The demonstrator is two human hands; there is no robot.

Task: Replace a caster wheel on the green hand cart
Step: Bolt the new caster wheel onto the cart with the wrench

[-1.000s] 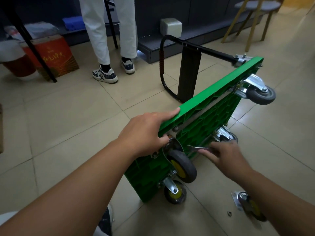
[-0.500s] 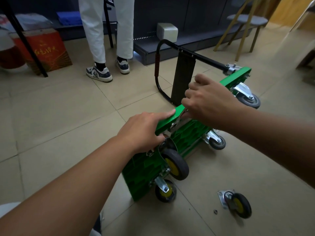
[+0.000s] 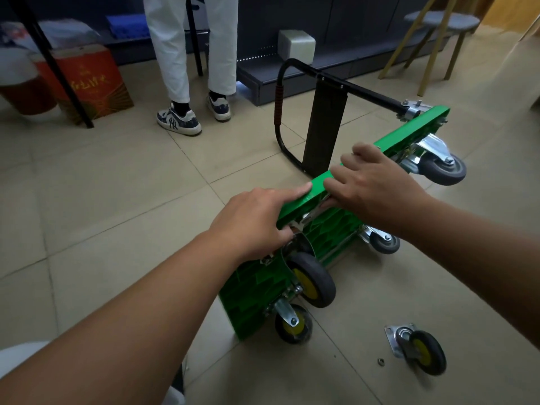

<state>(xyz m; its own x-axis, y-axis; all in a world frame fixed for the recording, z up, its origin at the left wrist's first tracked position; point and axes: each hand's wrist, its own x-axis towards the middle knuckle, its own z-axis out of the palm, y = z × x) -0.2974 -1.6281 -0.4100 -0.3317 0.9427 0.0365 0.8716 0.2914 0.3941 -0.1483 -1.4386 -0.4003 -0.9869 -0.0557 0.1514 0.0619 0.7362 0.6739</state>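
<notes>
- Head view: the left hand [image 3: 254,220] has its grip on the upper edge of the green hand cart [image 3: 327,229]. Its index finger [image 3: 295,192] lies straight along the rim, and its thumb is tucked against the ribbed underside.
- The right hand [image 3: 377,185] grips the same edge just beyond, fingers curled over the rim and thumb below it. The two hands are near each other but not touching.
- The cart stands tipped on one long side on the tiled floor [image 3: 117,200], with its underside turned towards the camera and to the right.
- A yellow-hub caster [image 3: 312,280] sits on the underside just below the left hand, at the near upper corner.
- A second yellow-hub caster [image 3: 293,323] is mounted under it, at the near lower corner, by the floor.
- Two grey casters are at the far end: a large-looking one [image 3: 444,168] high up past the right hand, and another [image 3: 384,244] low down under the right forearm.
- The cart's black handle [image 3: 368,96] juts out from the far end on the side away from the wheels, its loop resting on the floor.
- A loose caster [image 3: 420,347] with a yellow hub and a metal mounting plate lies on the floor to the right of the cart, apart from it.
- A small nut [image 3: 380,361] lies just beside that plate.
- Farther off, a person in white trousers [image 3: 187,54] and sneakers stands by a dark shelf base [image 3: 292,77].
- A red carton [image 3: 90,83] is at the left, and a stool [image 3: 438,24] at the upper right.
</notes>
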